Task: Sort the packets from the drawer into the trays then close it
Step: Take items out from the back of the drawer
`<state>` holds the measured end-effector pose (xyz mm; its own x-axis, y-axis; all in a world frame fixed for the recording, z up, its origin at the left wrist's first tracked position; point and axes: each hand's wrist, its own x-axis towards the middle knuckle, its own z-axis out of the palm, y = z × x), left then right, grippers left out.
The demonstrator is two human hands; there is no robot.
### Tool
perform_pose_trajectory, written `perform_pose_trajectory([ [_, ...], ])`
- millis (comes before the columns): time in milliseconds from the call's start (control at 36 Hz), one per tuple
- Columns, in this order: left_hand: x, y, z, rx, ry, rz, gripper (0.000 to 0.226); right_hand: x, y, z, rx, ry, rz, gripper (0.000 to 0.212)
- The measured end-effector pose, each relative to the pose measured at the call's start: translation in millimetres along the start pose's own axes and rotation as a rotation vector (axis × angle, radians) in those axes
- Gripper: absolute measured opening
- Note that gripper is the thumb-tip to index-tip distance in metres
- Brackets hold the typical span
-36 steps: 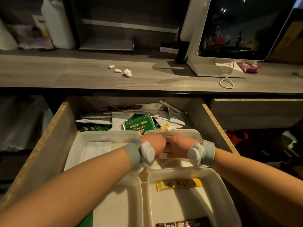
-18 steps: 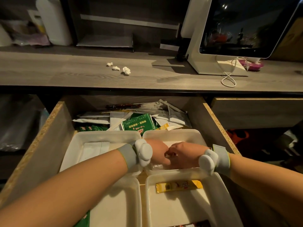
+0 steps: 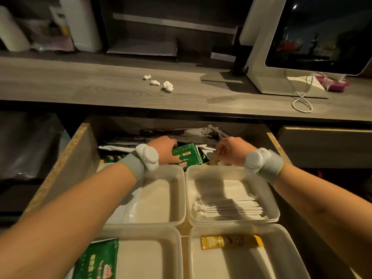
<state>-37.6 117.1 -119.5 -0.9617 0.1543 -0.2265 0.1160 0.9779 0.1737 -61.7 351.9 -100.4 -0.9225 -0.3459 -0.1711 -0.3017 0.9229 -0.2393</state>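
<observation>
Where left hand [image 3: 164, 151] rests, green packet [image 3: 188, 156] — white print, red emblem.

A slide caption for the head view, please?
Left hand and right hand reach past trays to packets in the drawer.

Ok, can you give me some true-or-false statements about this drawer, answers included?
The wooden drawer is pulled open. True.
The long yellow packet lies in the near right white plastic tray. True.
The flat white paper packets lie in the near left tray. False: they lie in the far right white tray.
Both hands are inside trays. False: the left hand and right hand reach beyond them, to the loose pile at the drawer's back.
The left hand touches a green rectangular packet. True.
</observation>
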Motion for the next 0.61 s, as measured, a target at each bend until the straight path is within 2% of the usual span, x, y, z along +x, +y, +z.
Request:
perform_pose_trajectory([
  [83, 2, 2, 7, -0.008, -0.013, 0.038, 0.057, 8, -4, 12, -0.048, 0.010, 0.014, 0.038],
  [194, 2, 4, 8, -0.102, 0.007, 0.119, 0.034, 17, -7, 19, -0.087, 0.031, 0.089, 0.043],
  [306, -5, -3, -2, -0.246, 0.122, 0.100, 0.022, 23, -14, 19, -0.075, 0.024, 0.173, 0.042],
  [389, -12, -10, -11, -0.312, 0.179, 0.120, 0.015, 21, -21, 18, -0.146, 0.006, 0.164, 0.050],
  [444, -17, -16, -17, -0.381, 0.204, 0.119, 0.015, 20, -24, 17, -0.185, 0.004, 0.155, 0.045],
  [556, -26, -25, -21, -0.712, 0.243, 0.086, 0.032, 17, -26, 14, -0.232, 0.028, 0.184, 0.029],
  [611, -33, -27, -23, -0.934, 0.209, 0.051, 0.030, 14, -26, 13, -0.262, 0.081, 0.197, 0.024],
])
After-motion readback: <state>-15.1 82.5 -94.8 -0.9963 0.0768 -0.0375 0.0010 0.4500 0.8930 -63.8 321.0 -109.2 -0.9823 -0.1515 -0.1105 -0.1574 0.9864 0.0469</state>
